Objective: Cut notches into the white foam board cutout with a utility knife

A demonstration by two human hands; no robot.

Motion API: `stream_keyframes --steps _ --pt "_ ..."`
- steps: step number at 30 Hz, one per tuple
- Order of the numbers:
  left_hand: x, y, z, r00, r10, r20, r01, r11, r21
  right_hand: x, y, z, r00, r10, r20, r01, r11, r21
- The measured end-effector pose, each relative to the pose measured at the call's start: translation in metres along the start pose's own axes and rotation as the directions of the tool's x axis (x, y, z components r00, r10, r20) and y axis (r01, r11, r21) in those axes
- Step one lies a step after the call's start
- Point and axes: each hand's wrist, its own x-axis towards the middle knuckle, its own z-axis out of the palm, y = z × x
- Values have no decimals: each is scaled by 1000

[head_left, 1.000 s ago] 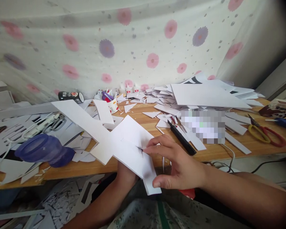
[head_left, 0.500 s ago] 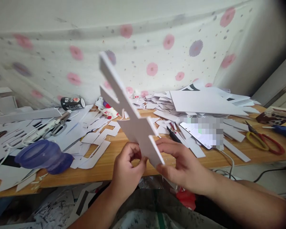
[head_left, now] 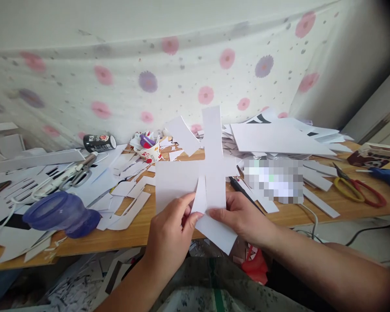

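In front of me, above the table's front edge, I hold up a white board cutout [head_left: 213, 149] with a tall upright bar and wide side parts. My left hand [head_left: 169, 229] is closed in a pinch at its lower left, thumb and index finger on a narrow pointed flap [head_left: 200, 197]. Whether this flap is a separate piece I cannot tell. On the lower right, my right hand [head_left: 248, 219] grips the cutout with its thumb in front and the fingers mostly hidden behind. Below the hands a slanted white end [head_left: 219, 234] sticks out.
White offcuts and strips cover much of the wooden table [head_left: 126, 236]. A blue-purple plastic vessel [head_left: 60, 214], a black can [head_left: 99, 142] and a paper cup [head_left: 149, 154] are to the left. At right lie scissors [head_left: 360, 190], a black-handled cutter [head_left: 242, 190] and a pixelated phone with a cable.
The cutout has turned from a steep edge-on tilt to face me almost flat, its top swinging right and lower. My left hand has shifted slightly left and now pinches the narrow flap.
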Motion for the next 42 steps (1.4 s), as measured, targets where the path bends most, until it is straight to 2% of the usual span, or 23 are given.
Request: stream_keyframes --steps 3,8,11,13,16,20,22,25,31,37,42 --pt "-1 -1 3 1000 -4 1 4 1000 4 4 4 -2 999 21 -29 -21 1000 -3" --pt "-4 -7 7 999 -36 23 35 999 31 10 16 -2 998 67 4 -67 989 129" --pt "-6 -11 8 993 -54 101 48 997 65 13 22 -2 996 92 22 -94 978 186" --pt "-9 -13 9 973 -104 205 88 992 90 17 25 -3 992 123 12 -123 974 189" --pt "-13 -16 11 913 -214 348 190 976 103 22 28 -7 988 153 1 -151 976 159" --pt "-19 -22 17 864 -273 423 255 962 98 26 30 -8 984 175 16 -176 976 131" --pt "-21 -26 18 867 -262 424 248 965 90 27 30 -8 981 192 -10 -189 974 128" --pt "-24 -29 21 893 -211 398 193 977 86 28 31 -7 975 219 -40 -213 969 123" --pt "-24 -31 27 930 -141 340 102 987 128 28 33 -8 976 207 -63 -198 973 121" --pt "-22 -36 30 939 -109 327 56 984 167 29 34 -11 976 201 -84 -187 971 146" --pt "-18 -45 35 946 -107 305 40 975 219 31 38 -18 986 130 -108 -120 989 88"
